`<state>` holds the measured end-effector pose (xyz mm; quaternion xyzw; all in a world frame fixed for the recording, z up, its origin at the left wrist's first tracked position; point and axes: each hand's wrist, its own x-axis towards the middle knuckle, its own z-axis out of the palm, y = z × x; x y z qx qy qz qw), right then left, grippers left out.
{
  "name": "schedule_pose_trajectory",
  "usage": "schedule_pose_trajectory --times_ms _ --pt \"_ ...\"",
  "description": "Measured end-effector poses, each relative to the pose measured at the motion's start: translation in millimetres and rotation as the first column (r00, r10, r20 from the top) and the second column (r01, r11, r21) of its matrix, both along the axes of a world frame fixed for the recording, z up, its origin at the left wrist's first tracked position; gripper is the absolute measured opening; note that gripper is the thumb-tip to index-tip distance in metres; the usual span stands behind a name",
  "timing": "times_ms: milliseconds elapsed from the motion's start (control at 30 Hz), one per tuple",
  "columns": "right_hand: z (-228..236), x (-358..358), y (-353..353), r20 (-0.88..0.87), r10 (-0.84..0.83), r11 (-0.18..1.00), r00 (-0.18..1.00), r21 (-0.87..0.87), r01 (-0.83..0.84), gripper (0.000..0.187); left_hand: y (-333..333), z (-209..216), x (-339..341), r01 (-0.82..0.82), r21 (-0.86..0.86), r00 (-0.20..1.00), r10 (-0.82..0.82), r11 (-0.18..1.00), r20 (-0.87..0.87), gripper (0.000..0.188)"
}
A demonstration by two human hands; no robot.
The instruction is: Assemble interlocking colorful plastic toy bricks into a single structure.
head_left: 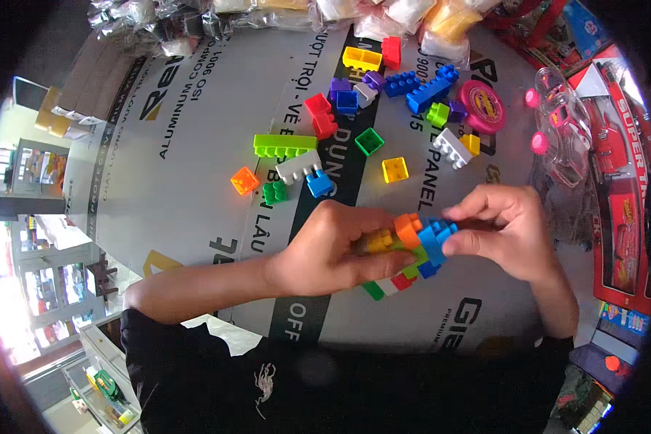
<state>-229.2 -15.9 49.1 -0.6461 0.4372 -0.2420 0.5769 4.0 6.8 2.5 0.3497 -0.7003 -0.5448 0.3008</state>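
Observation:
Between my hands, close to the table's near edge, is a cluster of joined toy building bricks (410, 230) in orange, yellow, lime, blue, red and green. My left hand (333, 249) is closed around its left side, the thumb lying along the front. With thumb and fingers, my right hand (505, 230) pinches a blue brick (434, 239) at the cluster's right end. Whether that brick is fully pressed on cannot be made out. Part of the cluster is hidden by my left fingers. A yellow brick (395, 170) lies just beyond my hands.
Loose bricks lie scattered beyond my hands, including a long lime brick (284, 145), a white brick (452, 148) and an orange brick (244, 181). A pink round lid (482, 106) and a clear toy car (560, 130) sit right. Plastic bags (441, 32) line the far edge; red boxes (622, 181) stand right.

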Motion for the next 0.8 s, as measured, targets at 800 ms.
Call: schedule_pose_trajectory --times_ms 800 --pt "-21.0 43.9 -98.1 -0.256 -0.032 0.468 0.966 -0.858 -0.212 0.025 -1.4 -2.8 -2.7 0.138 -0.220 0.986 -0.156 0.966 -0.066 0.027"
